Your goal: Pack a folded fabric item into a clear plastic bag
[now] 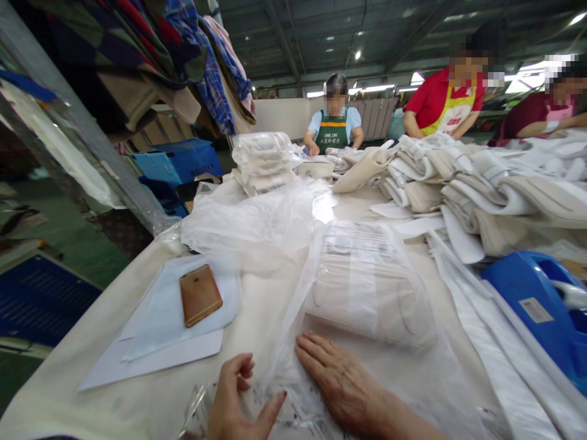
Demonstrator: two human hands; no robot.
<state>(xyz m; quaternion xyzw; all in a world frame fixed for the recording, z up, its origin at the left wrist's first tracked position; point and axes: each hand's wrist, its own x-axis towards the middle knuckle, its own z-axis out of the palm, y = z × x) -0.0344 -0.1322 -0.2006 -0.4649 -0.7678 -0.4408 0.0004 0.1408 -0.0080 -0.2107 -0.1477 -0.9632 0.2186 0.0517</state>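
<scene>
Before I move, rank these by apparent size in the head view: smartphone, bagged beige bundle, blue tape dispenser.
1. Bagged beige bundle
2. Blue tape dispenser, counting only its visible part; the picture edge cuts it off
3. Smartphone

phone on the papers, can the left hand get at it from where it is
Probably yes: the left hand looks empty and close by, the smartphone lies uncovered on the papers, and nothing visible stands between them.

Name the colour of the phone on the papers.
Gold-bronze phone, clearest in the head view.
</scene>
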